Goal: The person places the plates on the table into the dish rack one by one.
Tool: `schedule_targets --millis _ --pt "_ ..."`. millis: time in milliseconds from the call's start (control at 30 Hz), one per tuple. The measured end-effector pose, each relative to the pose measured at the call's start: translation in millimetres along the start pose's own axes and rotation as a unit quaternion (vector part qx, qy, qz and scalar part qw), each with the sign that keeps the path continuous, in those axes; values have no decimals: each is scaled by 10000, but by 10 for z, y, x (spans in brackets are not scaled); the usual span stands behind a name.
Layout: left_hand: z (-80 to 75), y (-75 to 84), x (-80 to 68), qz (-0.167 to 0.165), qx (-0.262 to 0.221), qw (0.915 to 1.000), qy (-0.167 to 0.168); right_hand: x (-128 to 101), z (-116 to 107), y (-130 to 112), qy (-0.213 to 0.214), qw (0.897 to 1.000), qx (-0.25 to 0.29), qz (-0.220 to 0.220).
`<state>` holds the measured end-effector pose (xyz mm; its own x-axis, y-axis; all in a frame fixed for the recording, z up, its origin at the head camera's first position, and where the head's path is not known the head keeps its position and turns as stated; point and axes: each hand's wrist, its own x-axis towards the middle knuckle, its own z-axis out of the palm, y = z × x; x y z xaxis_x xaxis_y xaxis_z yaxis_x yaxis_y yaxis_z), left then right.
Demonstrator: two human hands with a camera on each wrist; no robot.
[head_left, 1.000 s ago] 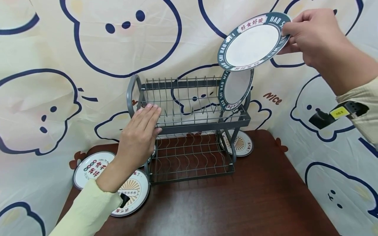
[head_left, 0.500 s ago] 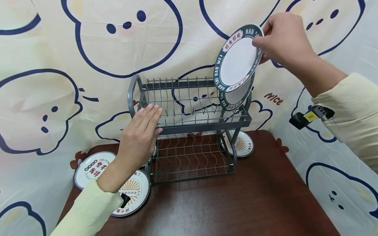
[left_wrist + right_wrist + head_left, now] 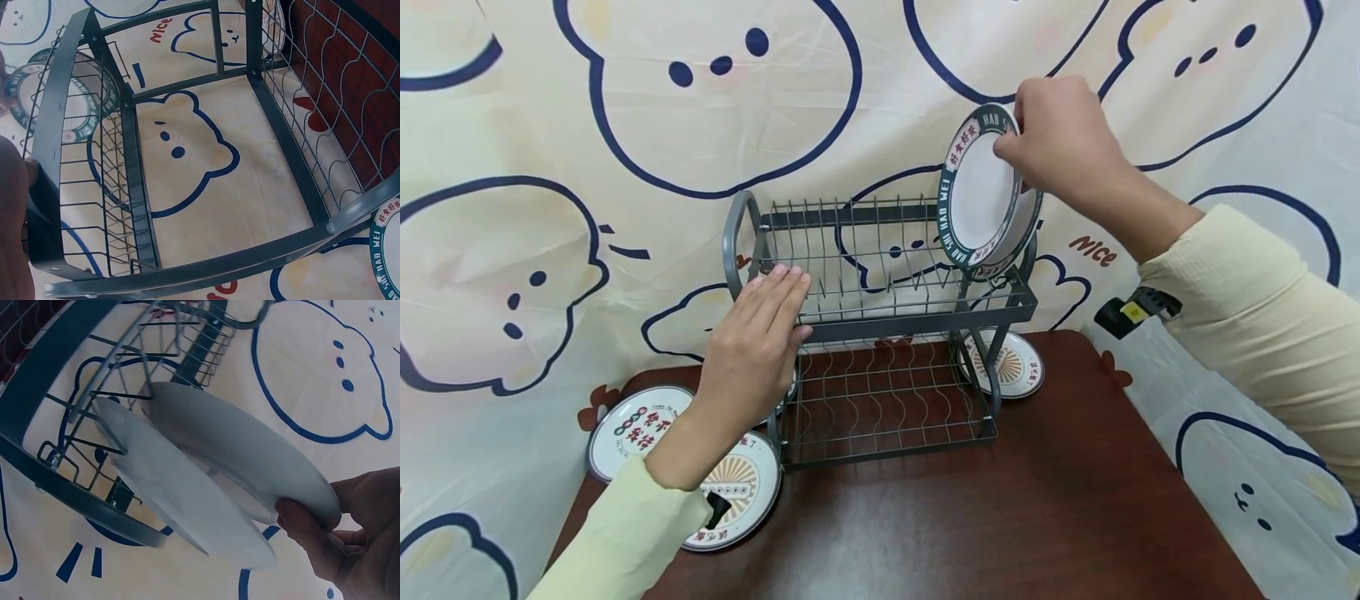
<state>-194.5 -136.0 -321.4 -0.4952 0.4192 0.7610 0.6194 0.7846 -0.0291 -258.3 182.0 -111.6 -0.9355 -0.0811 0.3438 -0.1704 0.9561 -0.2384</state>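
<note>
A grey two-tier wire dish rack (image 3: 880,321) stands on the brown table (image 3: 1000,517). My right hand (image 3: 1011,150) pinches the top rim of a white plate with a dark green border (image 3: 976,187), held upright with its lower edge among the tines at the upper tier's right end. A matching plate (image 3: 1026,229) stands just behind it. The right wrist view shows my fingers (image 3: 306,540) curled round the held plate (image 3: 244,444), next to the other plate (image 3: 178,490). My left hand (image 3: 775,287) lies flat against the rack's left end; in the left wrist view only its edge (image 3: 12,219) shows.
Two plates (image 3: 632,425) (image 3: 737,492) lie flat on the table left of the rack, and another plate (image 3: 1018,367) lies behind its right leg. The lower tier (image 3: 887,400) holds nothing. A cartoon-print cloth (image 3: 625,125) hangs close behind and to both sides.
My right hand moved the plate down and to the left, turning it from tilted to upright, into the upper tier beside the standing plate. The left hand stayed put.
</note>
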Motion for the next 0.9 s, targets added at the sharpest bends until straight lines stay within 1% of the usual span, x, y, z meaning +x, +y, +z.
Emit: schedule_targets --millis 200,433,567,733,900 --pt "20 0 6 -17 -13 10000 47 -1 129 -57 -89 9998 -105 -161" --pt "42 9 17 19 -36 10000 80 32 218 -77 -175 9994 -157 -236" --pt "41 12 17 12 -17 10000 66 52 233 -66 -212 9993 -201 -220" --pt "44 13 18 26 -21 10000 76 72 227 -48 -195 9989 -397 -169" --pt "44 12 8 23 -2 10000 83 62 217 -54 -232 9987 -444 -83"
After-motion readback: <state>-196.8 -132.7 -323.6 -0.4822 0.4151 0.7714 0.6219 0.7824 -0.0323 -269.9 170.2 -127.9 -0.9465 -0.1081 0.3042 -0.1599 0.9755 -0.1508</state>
